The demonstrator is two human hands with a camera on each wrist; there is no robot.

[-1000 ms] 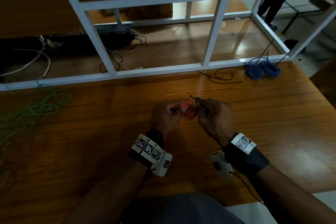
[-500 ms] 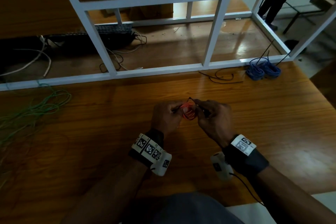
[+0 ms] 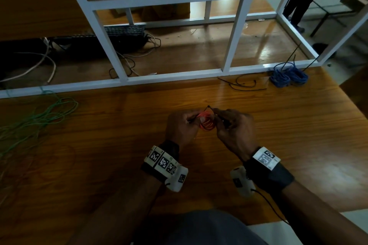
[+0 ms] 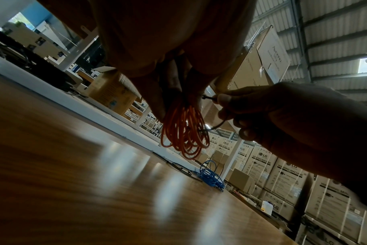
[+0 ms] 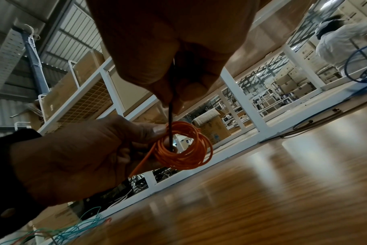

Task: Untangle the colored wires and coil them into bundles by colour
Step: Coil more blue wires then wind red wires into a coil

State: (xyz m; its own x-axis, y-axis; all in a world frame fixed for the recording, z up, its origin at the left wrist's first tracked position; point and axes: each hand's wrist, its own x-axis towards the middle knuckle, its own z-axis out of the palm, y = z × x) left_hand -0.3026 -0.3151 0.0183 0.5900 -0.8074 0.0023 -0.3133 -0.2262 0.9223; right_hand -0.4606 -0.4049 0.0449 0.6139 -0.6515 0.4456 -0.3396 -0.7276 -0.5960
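Observation:
A small coil of orange wire (image 3: 207, 123) hangs above the wooden table (image 3: 298, 125), pinched at its top by my left hand (image 3: 182, 125). The same orange coil (image 4: 184, 132) (image 5: 184, 145) shows in both wrist views. My right hand (image 3: 233, 125) pinches a thin black tie (image 5: 171, 116) that passes through the coil's loop. A bundled blue wire coil (image 3: 288, 76) lies at the far right by the white frame. Loose green wire (image 3: 39, 117) sprawls over the table's left side.
A white metal frame (image 3: 179, 74) runs across the table's far edge. Spare black ties (image 3: 243, 84) lie beside the blue coil. Grey and black cables (image 3: 127, 59) sit behind the frame. A person in white (image 5: 342, 39) stands far off, with stacked cardboard boxes (image 4: 283, 179) beyond.
Both hands stay in place with the orange coil between them. The black tie's raised bend shifts slightly between the fingertips.

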